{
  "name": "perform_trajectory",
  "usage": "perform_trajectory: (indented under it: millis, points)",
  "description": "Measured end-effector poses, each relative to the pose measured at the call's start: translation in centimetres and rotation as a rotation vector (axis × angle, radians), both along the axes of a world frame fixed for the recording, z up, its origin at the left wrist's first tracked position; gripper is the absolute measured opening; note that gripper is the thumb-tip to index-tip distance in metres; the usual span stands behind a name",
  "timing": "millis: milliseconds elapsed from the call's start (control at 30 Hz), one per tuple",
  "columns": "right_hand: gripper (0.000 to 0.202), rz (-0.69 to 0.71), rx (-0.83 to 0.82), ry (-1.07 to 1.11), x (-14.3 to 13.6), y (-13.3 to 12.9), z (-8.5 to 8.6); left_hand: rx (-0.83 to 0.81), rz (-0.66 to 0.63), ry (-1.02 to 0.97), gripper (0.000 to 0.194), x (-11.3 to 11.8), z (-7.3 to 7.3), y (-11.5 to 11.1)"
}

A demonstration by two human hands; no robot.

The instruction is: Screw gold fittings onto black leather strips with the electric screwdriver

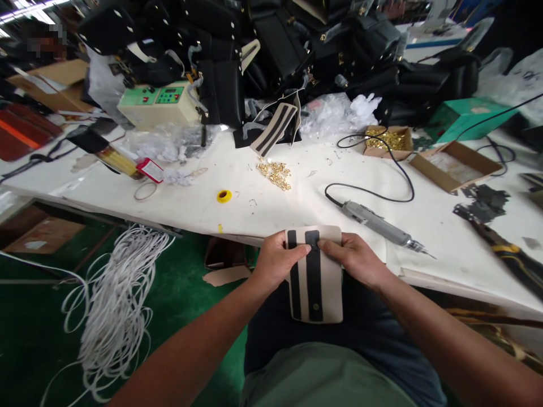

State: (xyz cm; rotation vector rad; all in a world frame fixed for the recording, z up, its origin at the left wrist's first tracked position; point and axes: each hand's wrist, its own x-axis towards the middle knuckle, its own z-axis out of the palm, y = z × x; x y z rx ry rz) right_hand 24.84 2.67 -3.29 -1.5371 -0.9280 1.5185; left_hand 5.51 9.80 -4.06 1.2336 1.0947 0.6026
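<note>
Left hand point(278, 259) and right hand point(358, 259) both pinch a beige, black-striped, leather-like rectangular panel point(332, 291), its long axis extending below their fingers.

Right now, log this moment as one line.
left hand: holding beige black-striped rectangular panel; right hand: holding same panel; white table: grey corded tool, gold metal pieces

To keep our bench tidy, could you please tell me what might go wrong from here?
The striped panel, pinched near its top by the left hand and right hand, could slip. Loose gold pieces on the table might scatter if bumped. The screwdriver has a looped cord that might snag if pulled.
</note>
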Motion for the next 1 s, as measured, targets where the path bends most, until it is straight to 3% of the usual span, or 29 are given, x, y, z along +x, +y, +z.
perform_trajectory:
  millis: [233, 467, 667, 800, 1000]
  points:
    - [0.035, 0.078, -0.035, -0.297, 2.9, 3.1, 0.2, -0.082, -0.077, 0.035, 0.018, 2.5, -0.8, 3.2]
    - [0.027, 0.092, -0.071, -0.411, 3.6, 5.0, -0.3, -0.055, -0.165, 0.175, 0.015, 3.9, -1.5, 5.2]
    - [0.027, 0.118, -0.108, -0.595, 3.0, 6.1, -0.3, -0.038, -0.188, 0.242, 0.015, 4.4, -2.0, 5.7]
    - [0.01, 0.079, -0.142, -0.553, 3.2, 6.2, -0.8, -0.013, -0.187, 0.26, 0.016, 4.6, -1.8, 5.6]
    - [0.025, 0.048, -0.108, -0.537, 3.6, 6.1, -1.6, 0.073, -0.189, 0.294, 0.011, 4.9, -1.6, 5.3]
